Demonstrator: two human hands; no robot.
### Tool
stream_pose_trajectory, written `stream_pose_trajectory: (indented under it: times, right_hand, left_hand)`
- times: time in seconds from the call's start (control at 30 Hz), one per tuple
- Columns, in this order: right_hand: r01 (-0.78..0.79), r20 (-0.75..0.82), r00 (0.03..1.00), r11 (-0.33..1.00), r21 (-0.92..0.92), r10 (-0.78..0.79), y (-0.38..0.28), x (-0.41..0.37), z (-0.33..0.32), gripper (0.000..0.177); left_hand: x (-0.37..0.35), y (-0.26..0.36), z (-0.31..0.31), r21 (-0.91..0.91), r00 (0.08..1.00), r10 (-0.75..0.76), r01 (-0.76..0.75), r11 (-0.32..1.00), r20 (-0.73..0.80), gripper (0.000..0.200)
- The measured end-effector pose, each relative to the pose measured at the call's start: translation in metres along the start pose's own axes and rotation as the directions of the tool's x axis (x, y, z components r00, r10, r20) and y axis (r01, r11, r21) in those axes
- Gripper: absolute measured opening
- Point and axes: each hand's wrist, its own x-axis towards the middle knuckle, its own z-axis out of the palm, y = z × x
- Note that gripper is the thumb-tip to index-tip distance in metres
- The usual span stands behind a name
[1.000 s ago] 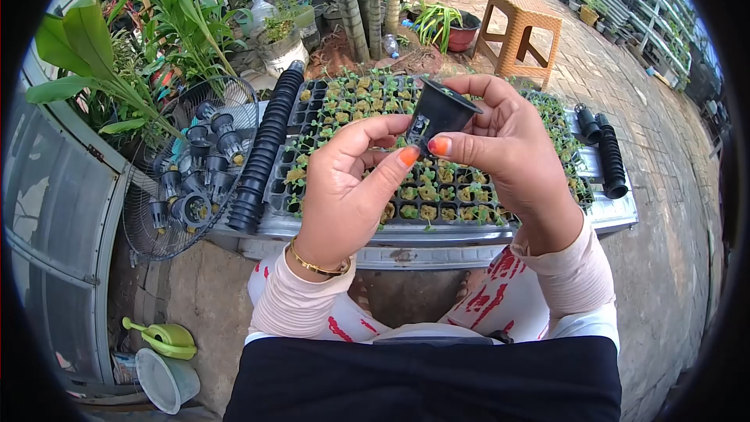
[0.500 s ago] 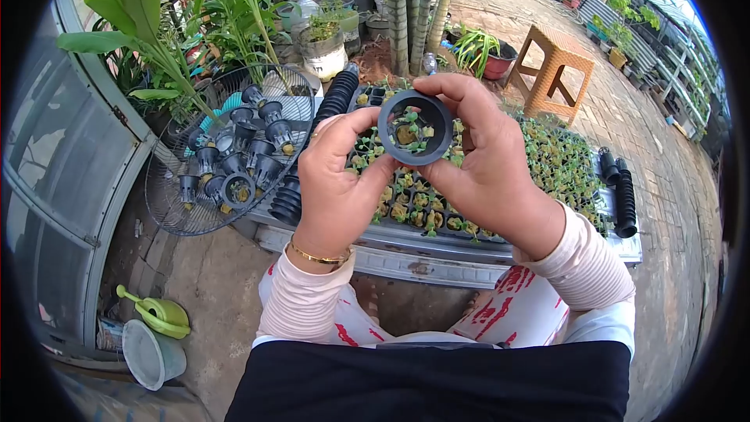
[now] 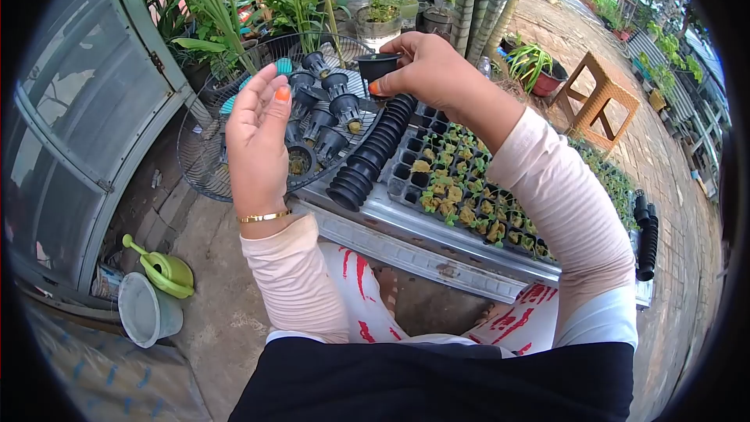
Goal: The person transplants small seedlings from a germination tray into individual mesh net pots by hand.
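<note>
My right hand (image 3: 437,70) pinches the rim of a black net pot (image 3: 377,68), held upright over the right side of a round wire basket (image 3: 197,168). My left hand (image 3: 262,137) is raised in front of the basket's left part with its fingers extended, holding nothing. Several black net pots (image 3: 344,107) lie in the basket, some with a yellowish plug showing at the bottom. A long stack of nested black pots (image 3: 375,152) lies beside it. To the right, a black seedling tray (image 3: 401,180) carries small green seedlings in yellowish plugs.
The tray rests on a metal table (image 3: 406,242). Another pot stack (image 3: 647,242) lies at its right end. A woven-look stool (image 3: 598,101) stands beyond. At lower left are a green watering can (image 3: 168,273) and a grey bucket (image 3: 152,312). A metal-framed door (image 3: 70,125) borders the left.
Both hands held the pot over the tray; now my left hand has let go and moved left. My right hand has carried the pot left toward the basket. The view has shifted left.
</note>
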Motion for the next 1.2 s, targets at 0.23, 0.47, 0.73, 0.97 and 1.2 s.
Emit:
stream_pose_trajectory:
  times: [0.23, 0.47, 0.73, 0.97, 1.2]
  right_hand:
    - [-0.097, 0.104, 0.986, 0.963, -0.25, 0.127, 0.004, 0.04, 0.058, 0.06]
    - [-0.065, 0.146, 0.98, 0.905, -0.42, 0.138, 0.02, 0.053, 0.07, 0.053]
    - [-0.139, 0.014, 0.988, 0.936, -0.322, 0.152, -0.006, 0.014, 0.008, 0.027]
    - [0.003, -0.112, 0.994, 0.997, -0.077, -0.012, 0.006, -0.037, -0.063, 0.033]
    - [-0.125, -0.155, 0.979, 0.991, 0.042, 0.13, 0.019, -0.075, -0.092, 0.029]
  left_hand:
    - [0.012, -0.028, -0.015, 0.013, 0.992, -0.121, 0.121, 0.993, 0.024, 0.045]
    - [0.012, -0.032, -0.012, 0.031, 0.99, -0.137, 0.136, 0.99, 0.031, 0.044]
    - [0.007, -0.018, 0.007, 0.011, 0.995, -0.064, 0.064, 0.998, 0.071, 0.045]
    - [-0.01, -0.014, 0.051, 0.015, 0.951, -0.039, 0.036, 0.999, 0.308, 0.036]
    - [-0.013, -0.027, 0.066, 0.324, 0.893, -0.054, -0.105, 0.94, 0.446, 0.024]
